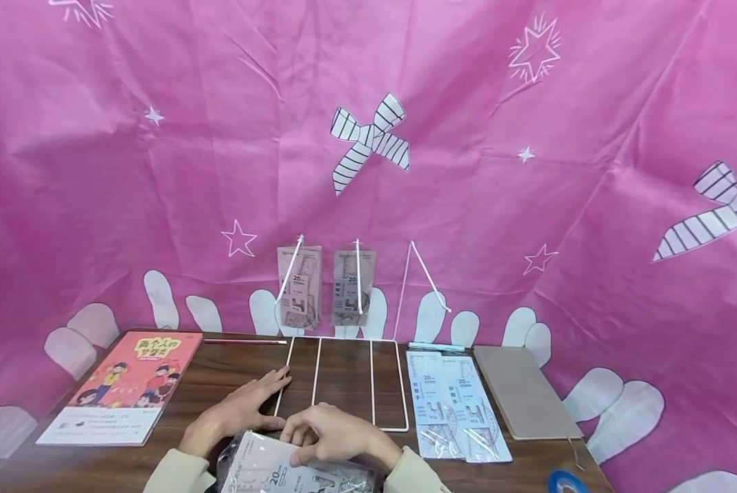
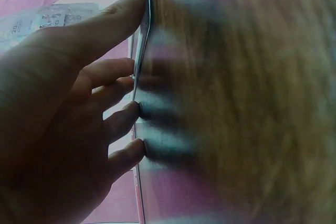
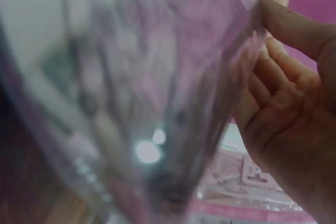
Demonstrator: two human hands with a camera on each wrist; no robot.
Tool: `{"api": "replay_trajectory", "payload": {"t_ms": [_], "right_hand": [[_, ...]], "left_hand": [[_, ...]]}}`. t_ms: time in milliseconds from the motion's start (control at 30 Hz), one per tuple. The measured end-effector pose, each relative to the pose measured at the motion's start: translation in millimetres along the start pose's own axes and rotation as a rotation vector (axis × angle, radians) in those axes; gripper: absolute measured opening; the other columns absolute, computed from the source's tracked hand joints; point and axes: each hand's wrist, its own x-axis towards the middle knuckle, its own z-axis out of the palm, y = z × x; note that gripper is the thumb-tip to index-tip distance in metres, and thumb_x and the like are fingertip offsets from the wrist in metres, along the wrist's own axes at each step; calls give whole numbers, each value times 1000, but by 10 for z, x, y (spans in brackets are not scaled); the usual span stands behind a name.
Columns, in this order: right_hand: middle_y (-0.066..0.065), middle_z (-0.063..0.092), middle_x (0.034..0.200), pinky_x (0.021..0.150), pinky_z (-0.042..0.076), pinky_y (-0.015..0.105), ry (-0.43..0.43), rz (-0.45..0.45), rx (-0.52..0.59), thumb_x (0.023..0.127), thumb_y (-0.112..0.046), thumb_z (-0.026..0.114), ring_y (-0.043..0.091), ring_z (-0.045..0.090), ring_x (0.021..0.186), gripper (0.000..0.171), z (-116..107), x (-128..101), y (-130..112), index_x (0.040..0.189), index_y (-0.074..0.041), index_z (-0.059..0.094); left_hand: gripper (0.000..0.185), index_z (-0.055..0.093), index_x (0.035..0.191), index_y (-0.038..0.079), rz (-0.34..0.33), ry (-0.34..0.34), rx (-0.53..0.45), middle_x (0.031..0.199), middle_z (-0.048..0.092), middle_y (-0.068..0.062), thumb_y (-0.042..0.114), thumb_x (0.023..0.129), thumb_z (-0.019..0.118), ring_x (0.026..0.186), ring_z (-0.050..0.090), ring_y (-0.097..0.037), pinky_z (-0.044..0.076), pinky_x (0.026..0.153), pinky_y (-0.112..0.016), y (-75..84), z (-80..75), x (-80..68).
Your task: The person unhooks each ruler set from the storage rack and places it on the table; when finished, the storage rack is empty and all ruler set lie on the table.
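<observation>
My left hand [image 1: 263,394] lies flat on the brown table [image 1: 220,370], its straight fingers touching the left edge of a white wire rack's base [image 1: 343,383]. In the left wrist view the fingertips [image 2: 134,109] press against the thin wire [image 2: 140,51]. My right hand [image 1: 319,438] pinches a clear plastic ruler-set pack [image 1: 282,472] at the table's near edge. The right wrist view shows the thumb and fingers [image 3: 273,77] gripping the blurred pack [image 3: 157,77]. Two similar packs [image 1: 299,286] [image 1: 354,286] hang on the rack's upright hooks; a third hook [image 1: 426,274] is bare.
A red picture book [image 1: 118,387] lies at the left. Two more ruler packs [image 1: 454,404] lie flat right of the rack, beside a grey notebook [image 1: 522,397]. A blue tape roll [image 1: 568,483] sits at the near right. A pink curtain [image 1: 528,171] backs the table.
</observation>
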Motion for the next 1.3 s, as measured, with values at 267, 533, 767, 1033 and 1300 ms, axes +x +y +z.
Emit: {"api": "replay_trajectory", "payload": {"t_ms": [267,533,767,1033,1300], "right_hand": [[-13,73,87,73,50,5,-25,34,-143,93,-10,79,-16,59,76,15,91,77,96,106,-12,74],[-19,67,81,67,46,3,-7,90,-281,87,-17,86,-15,53,68,19,167,109,85,103,-18,76],[-21,65,82,65,44,4,33,97,-311,87,-21,86,-15,52,67,21,155,94,85,105,-20,76],[-10,71,91,75,53,14,430,131,-217,93,-11,78,-6,59,78,14,-120,30,338,106,-12,75],[-6,71,82,64,54,25,984,234,-241,89,-6,80,4,61,67,14,-464,-86,598,98,-14,74]], "left_hand": [[85,46,150,-11,9,9,19,162,33,-33,39,91,79,147,30,-57,25,115,-77,21,10,13],[85,44,151,-12,-4,14,0,164,30,-33,38,92,79,149,28,-57,22,116,-77,9,14,-2],[87,44,152,-11,2,19,6,164,30,-33,42,91,78,148,28,-58,23,116,-77,-28,23,0],[88,44,153,-10,-27,12,-21,165,30,-31,43,91,78,150,27,-55,20,118,-75,-25,17,6],[85,47,151,-9,24,56,31,161,36,-33,43,91,78,145,33,-58,28,113,-75,-108,82,-2]]}}
